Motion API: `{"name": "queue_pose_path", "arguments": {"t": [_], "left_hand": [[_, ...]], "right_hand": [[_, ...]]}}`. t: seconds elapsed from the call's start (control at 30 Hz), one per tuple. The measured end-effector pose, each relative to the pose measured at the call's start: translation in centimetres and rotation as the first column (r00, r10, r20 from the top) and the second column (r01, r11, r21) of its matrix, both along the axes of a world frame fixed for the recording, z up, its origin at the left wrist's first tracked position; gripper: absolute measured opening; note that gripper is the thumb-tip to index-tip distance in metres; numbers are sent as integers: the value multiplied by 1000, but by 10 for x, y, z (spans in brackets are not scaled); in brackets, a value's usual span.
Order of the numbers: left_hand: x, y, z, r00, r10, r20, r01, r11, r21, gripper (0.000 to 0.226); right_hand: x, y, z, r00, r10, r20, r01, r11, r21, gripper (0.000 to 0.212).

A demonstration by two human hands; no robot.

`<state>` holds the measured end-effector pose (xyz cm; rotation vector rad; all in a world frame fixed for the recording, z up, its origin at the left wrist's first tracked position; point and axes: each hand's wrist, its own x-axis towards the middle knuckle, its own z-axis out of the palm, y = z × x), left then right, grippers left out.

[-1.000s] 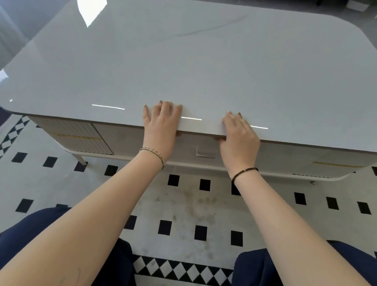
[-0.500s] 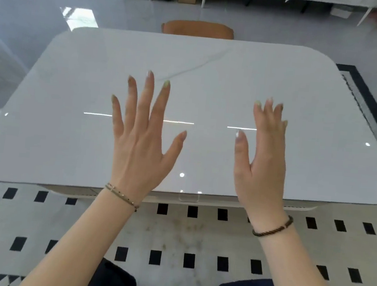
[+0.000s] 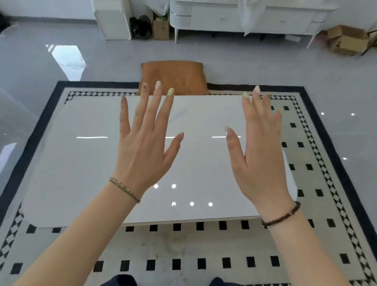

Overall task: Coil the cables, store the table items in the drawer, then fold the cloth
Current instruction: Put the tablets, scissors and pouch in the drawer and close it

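A glossy white table (image 3: 85, 161) fills the middle of the view, with nothing lying on its top. Both my hands are raised in the air above it, backs toward me. My left hand (image 3: 144, 149) has its fingers spread wide and holds nothing. My right hand (image 3: 258, 158) is also open, fingers pointing up and empty. No cables, cloth or drawer show from this high viewpoint.
An orange-brown cushion (image 3: 175, 76) lies on the floor past the table's far edge. A black-and-white patterned rug (image 3: 195, 257) lies under the table. A white bin (image 3: 113, 14), white cabinet (image 3: 239, 15) and cardboard boxes (image 3: 345, 40) line the far wall.
My hands left the table's front edge and rose into the air with fingers spread. The viewpoint rose and pulled back, so the table looks smaller and the room's far side has appeared.
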<state>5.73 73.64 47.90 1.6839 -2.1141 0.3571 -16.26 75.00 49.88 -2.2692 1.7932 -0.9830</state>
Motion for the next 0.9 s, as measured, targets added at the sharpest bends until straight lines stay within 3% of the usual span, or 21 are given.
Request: {"name": "queue_pose_path", "arguments": {"t": [0.17,0.37,0.9], "left_hand": [[-38,-2,104,999,-45,0,45,999,-24,67],[-95,7,164,994,-105,23,104,994,24,67],[-305,25,182,961,-277,11,274,956,105,66]], "right_hand": [[-36,2,97,999,-20,-27,20,1000,-3,59],[-96,14,157,998,-59,-35,59,998,-6,60],[-302,66,180,978,-190,-92,197,977,84,54]]}}
